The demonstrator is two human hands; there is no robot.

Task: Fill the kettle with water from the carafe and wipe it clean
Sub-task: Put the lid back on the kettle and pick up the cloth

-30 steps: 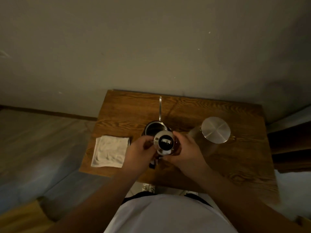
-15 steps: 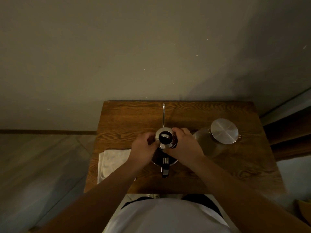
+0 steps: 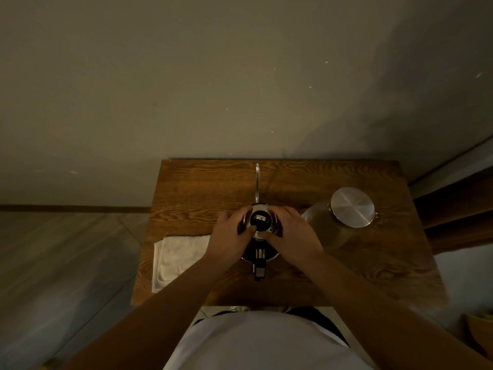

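Note:
A steel gooseneck kettle [image 3: 260, 256] stands mid-table, its thin spout [image 3: 257, 182] pointing to the wall and its dark handle [image 3: 259, 271] toward me. A round steel lid [image 3: 260, 221] with a dark knob sits over the kettle's mouth. My left hand [image 3: 230, 236] grips the lid's left side and my right hand [image 3: 290, 232] grips its right side. The glass carafe [image 3: 328, 228] with a flat steel cap [image 3: 352, 206] stands just right of my right hand. A folded white cloth [image 3: 176, 255] lies to the left, partly under my left forearm.
The small wooden table [image 3: 346, 273] stands against a grey wall [image 3: 240, 76], with its near edge at my waist. Grey floor lies to the left. Dark furniture stands beyond the table's right edge.
Both hands have carried the lid away from me, from in front of the open kettle to over its mouth. The view has shifted so the table now looks square-on.

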